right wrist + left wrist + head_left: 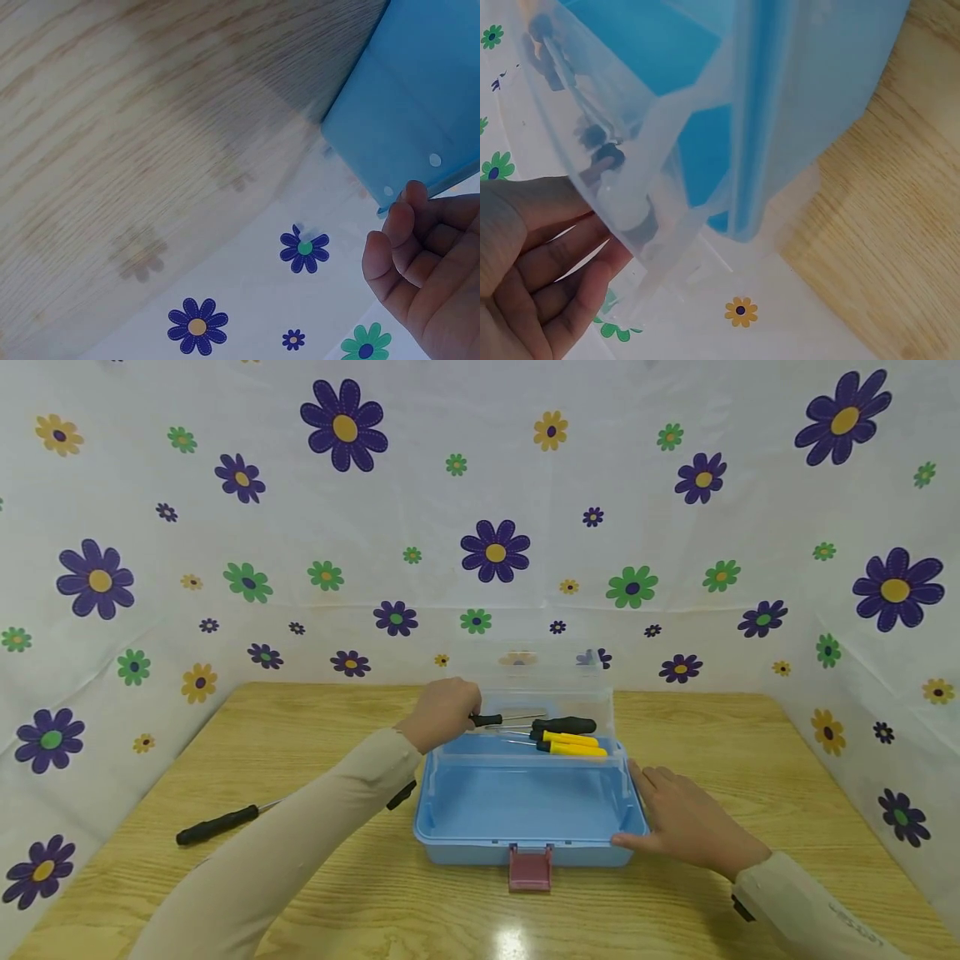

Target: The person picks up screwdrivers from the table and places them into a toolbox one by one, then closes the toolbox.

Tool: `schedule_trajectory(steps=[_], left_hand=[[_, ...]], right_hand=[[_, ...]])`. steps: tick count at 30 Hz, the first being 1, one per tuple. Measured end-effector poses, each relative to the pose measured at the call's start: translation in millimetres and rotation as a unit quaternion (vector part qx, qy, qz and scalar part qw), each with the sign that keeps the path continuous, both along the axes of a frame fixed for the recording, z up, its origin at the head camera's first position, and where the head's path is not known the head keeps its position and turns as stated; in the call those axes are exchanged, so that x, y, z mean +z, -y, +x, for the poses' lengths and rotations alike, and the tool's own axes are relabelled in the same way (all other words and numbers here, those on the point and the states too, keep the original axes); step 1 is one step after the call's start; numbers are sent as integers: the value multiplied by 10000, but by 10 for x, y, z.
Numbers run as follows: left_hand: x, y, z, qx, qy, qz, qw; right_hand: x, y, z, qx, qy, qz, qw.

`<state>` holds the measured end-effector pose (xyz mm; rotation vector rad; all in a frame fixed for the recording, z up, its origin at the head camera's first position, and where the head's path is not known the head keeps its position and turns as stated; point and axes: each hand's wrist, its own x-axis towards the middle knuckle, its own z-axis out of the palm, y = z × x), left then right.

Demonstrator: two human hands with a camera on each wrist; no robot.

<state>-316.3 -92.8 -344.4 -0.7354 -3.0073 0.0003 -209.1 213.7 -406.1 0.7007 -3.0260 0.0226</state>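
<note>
In the head view, a blue plastic toolbox (525, 806) with a pink latch (530, 869) stands open, its clear lid (540, 681) tipped back. My left hand (442, 710) reaches over the lid's left end and holds a screwdriver (489, 720) by its black handle, shaft pointing right. Beside it in the lid lie a larger black-handled screwdriver (567, 725) and two yellow-handled screwdrivers (577, 749). The left wrist view shows the left hand (532, 262) at the lid's edge, thumb on the dark handle. My right hand (686, 818) rests spread against the toolbox's right side, thumb at the front corner.
Another black-handled screwdriver (217, 825) lies on the wooden table (352, 893) at the left, its shaft partly hidden behind the left sleeve (292, 843). A white flowered cloth (420, 460) hangs behind the table and along both sides.
</note>
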Motion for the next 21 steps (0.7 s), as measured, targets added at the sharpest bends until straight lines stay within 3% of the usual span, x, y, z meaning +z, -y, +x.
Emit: schedule_trajectory(steps=[11, 21], left_hand=[[-47, 28, -15, -63, -76, 84, 9999], [-72, 143, 27, -199, -247, 512, 9982]], right_hand=[[-7, -3, -7, 42, -82, -6, 10000], [-7, -17, 2, 35, -83, -37, 10000]])
